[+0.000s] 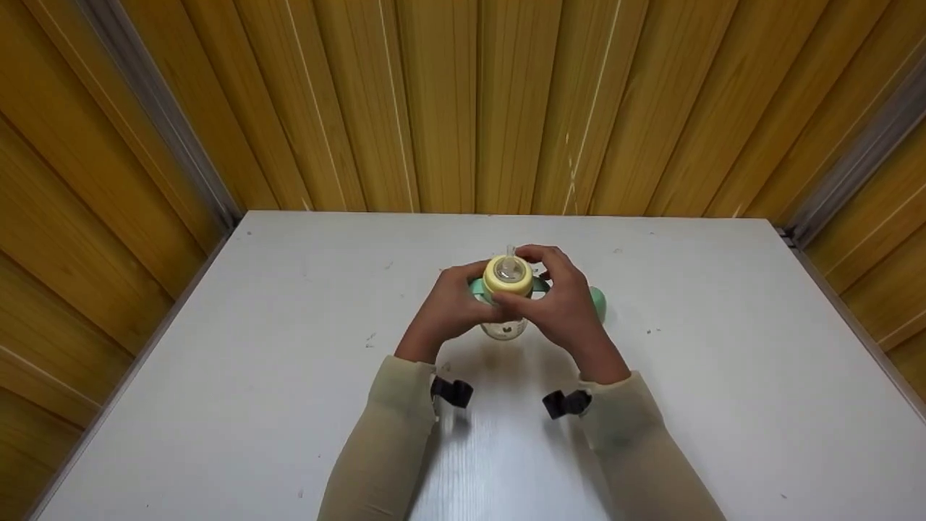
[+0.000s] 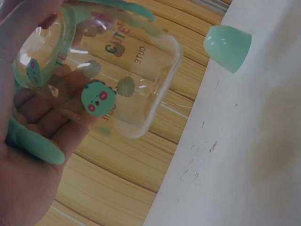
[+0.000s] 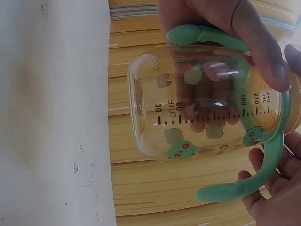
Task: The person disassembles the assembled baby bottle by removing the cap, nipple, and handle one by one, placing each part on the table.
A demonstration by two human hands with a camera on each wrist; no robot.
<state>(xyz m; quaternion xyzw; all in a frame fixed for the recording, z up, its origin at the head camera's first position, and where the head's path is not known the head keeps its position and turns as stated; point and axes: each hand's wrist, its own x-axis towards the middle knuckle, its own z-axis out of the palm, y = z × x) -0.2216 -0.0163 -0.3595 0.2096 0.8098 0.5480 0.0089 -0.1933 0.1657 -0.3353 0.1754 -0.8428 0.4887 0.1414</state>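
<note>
Over the white table (image 1: 253,347), my head feed shows the clear bottle (image 1: 500,331) between both hands. I see the left hand (image 1: 456,304) wrapped round the body, and the right hand (image 1: 568,304) pinching the yellow collar (image 1: 508,288) at the top, thumb in front and forefinger behind. A clear spout (image 1: 510,252) stands up from the collar, green handles (image 1: 477,287) jut from both sides, and a green cap (image 1: 598,304) rests on the table, partly hidden by the right hand.

On my left wrist feed, the bottle's base hangs clear of the tabletop. The left hand's fingers curl behind the body, and a handle crosses in front of the palm. A green printed face (image 2: 99,98) shows on the bottle; the cap sits well apart.

From the right wrist, I get the measuring scale (image 3: 214,116) side on. The left thumb lies over the near side; the right hand's fingers bend beside the other handle, though I cannot tell how firmly they press.
</note>
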